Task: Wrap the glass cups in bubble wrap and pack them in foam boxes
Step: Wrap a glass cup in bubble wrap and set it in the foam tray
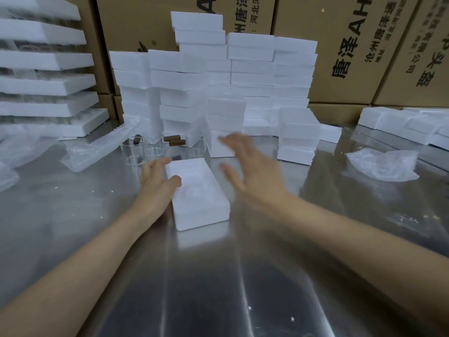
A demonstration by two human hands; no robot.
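A white foam box [198, 193] lies open-side up on the steel table in the middle of the view. My left hand [158, 177] rests against its left wall, thumb on the rim, fingers along the far corner. My right hand [247, 166] hovers blurred above and to the right of the box, fingers spread, holding nothing. Three clear glass cups [133, 152] stand behind the box, at the foot of the foam stacks. A folded sheet of bubble wrap [97, 149] lies to their left.
Tall stacks of white foam boxes [218, 88] fill the back of the table, with more at far left [43, 69] and far right [401, 122]. Brown cork-like lids [175, 140] lie by the cups. Crumpled wrap [384, 164] sits right. Cardboard cartons [352, 45] line the wall.
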